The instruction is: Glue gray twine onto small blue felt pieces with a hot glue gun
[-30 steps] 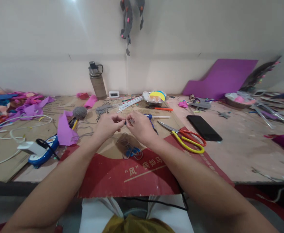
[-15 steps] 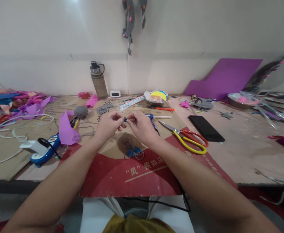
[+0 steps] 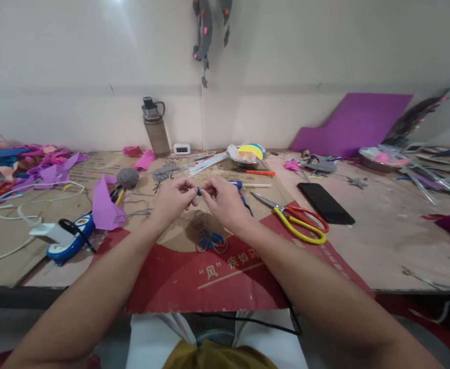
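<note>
Between my two hands is a small dark blue piece (image 3: 199, 191), too small to make out its kind. My left hand (image 3: 176, 199) pinches it from the left with thumb and forefinger. From the right, the fingertips of my right hand (image 3: 222, 201) close on the same piece. Below them, grey yarn (image 3: 201, 221) lies in loose loops over a blue piece (image 3: 212, 241) on the cardboard. A blue glue gun (image 3: 242, 190) lies partly hidden behind my right hand. Scissors (image 3: 294, 216) with red and yellow handles rest right of that hand.
A black phone (image 3: 325, 203) lies beyond the scissors. On the left are a ball of grey yarn (image 3: 127, 178), purple felt (image 3: 107, 204), and a blue power strip (image 3: 73, 242) with a white cable. A bottle (image 3: 156, 130) and a metal bowl (image 3: 247, 163) stand near the wall.
Both hands stay together in nearly the same place, with only slight finger movement around the small piece. The whole view has shifted very slightly.
</note>
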A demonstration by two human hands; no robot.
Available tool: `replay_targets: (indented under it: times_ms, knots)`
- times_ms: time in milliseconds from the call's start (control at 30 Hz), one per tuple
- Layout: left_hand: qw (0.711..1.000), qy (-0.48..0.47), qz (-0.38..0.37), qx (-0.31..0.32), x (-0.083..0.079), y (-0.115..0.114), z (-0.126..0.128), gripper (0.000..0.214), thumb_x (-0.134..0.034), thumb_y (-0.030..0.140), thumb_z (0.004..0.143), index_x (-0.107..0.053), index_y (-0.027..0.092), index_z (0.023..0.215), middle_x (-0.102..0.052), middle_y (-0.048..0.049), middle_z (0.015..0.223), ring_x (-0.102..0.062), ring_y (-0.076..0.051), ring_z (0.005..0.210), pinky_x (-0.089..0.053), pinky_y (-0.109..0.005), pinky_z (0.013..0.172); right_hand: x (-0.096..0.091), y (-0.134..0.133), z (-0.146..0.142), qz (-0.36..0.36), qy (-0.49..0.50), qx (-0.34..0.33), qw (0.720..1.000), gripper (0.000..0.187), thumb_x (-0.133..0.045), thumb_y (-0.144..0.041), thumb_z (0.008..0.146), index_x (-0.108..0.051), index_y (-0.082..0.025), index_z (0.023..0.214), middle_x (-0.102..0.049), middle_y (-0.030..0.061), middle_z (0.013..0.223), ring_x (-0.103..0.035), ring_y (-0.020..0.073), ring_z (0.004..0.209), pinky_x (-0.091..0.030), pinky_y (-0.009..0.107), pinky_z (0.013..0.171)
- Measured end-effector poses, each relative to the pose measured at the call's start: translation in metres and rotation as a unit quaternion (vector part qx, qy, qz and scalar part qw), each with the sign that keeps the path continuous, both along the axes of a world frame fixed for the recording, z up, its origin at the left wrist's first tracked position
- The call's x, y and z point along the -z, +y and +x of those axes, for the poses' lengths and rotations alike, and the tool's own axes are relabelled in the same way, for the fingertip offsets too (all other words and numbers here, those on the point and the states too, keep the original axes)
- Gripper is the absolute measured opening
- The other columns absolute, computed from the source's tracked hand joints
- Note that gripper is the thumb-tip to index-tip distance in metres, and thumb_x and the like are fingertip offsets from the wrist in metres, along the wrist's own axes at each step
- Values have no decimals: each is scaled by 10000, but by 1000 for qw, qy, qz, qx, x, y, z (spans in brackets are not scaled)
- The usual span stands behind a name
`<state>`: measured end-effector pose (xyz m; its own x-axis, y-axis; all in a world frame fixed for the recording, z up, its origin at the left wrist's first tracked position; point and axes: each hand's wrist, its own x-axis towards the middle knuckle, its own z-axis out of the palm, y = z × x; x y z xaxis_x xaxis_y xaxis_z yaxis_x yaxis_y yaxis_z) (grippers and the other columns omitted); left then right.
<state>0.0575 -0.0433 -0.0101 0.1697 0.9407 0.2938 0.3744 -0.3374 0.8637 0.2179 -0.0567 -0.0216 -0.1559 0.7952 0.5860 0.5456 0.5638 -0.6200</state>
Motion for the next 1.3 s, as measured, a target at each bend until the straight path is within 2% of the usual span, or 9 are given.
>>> replay_targets:
  times_ms: [100, 233, 367, 533, 667, 833, 933, 1000, 1300]
  knots:
    - [998, -46, -29, 22, -2, -3, 4, 95, -625, 237, 757, -594, 162, 708, -660, -20, 551, -608, -120, 457, -494, -221, 479, -1, -1, 0, -9, 2, 6, 1000, 102, -555, -181, 855, -539, -193, 755, -566, 16, 751, -481, 144, 703, -356, 278, 654]
    - [993, -104, -54, 19, -5, -5, 7, 114, -671, 232, 720, -592, 151, 721, -666, -24, 586, -668, -157, 530, -574, -276, 555, -2, -1, 0, -12, 4, 12, 1000, 105, -555, -189, 857, -538, -193, 753, -564, 17, 739, -476, 145, 694, -354, 281, 647]
    - [992, -114, -55, 12, -6, -5, 7, 174, -700, 236, 700, -645, 136, 830, -688, -30, 636, -675, -159, 546, -586, -285, 567, -2, -2, 0, -14, 1, 6, 1000, 92, -546, -179, 858, -543, -196, 768, -572, 19, 751, -479, 146, 698, -357, 280, 650]
    - [992, -118, -49, -11, -7, -5, 8, 133, -705, 250, 701, -636, 138, 717, -690, -44, 613, -671, -152, 535, -576, -272, 565, -2, -1, 0, 2, -14, 10, 1000, 143, -517, -207, 893, -515, -200, 751, -571, 24, 761, -477, 152, 717, -358, 288, 678]
    - [988, -144, -49, -16, -7, -7, 10, 142, -702, 244, 702, -595, 152, 701, -686, -38, 599, -676, -159, 542, -570, -279, 573, -2, -1, 1, 9, -19, 10, 1000, 173, -502, -236, 914, -513, -197, 746, -575, 29, 766, -482, 152, 721, -358, 287, 683]
    - [991, -122, -35, -35, -7, -7, 10, 124, -673, 245, 727, -593, 151, 728, -670, -26, 578, -582, -103, 451, -447, -210, 457, 0, -2, -1, -19, -25, 26, 999, 220, -497, -276, 924, -541, -190, 727, -585, 28, 739, -493, 149, 702, -355, 289, 680]
    - [991, -123, -30, -54, -6, -8, 11, 121, -673, 255, 716, -611, 152, 725, -601, 14, 515, -473, -68, 404, -338, -193, 411, 1, -1, -3, -32, -17, 31, 999, 234, -507, -291, 919, -544, -189, 711, -584, 22, 715, -496, 146, 686, -355, 288, 674]
    - [987, -146, -40, -57, -4, -7, 12, 128, -679, 267, 701, -616, 158, 721, -552, 37, 493, -451, -64, 416, -321, -190, 421, 1, -1, -3, -37, -7, 33, 999, 243, -513, -298, 916, -537, -192, 698, -579, 15, 696, -494, 143, 669, -352, 288, 665]
    - [960, -263, -99, 2, 4, -4, 14, 151, -708, 251, 678, -588, 164, 709, -518, 51, 480, -399, -47, 413, -268, -183, 419, 0, -1, -2, -36, 3, 41, 999, 265, -507, -297, 914, -495, -202, 667, -557, 7, 666, -467, 133, 632, -334, 285, 633]
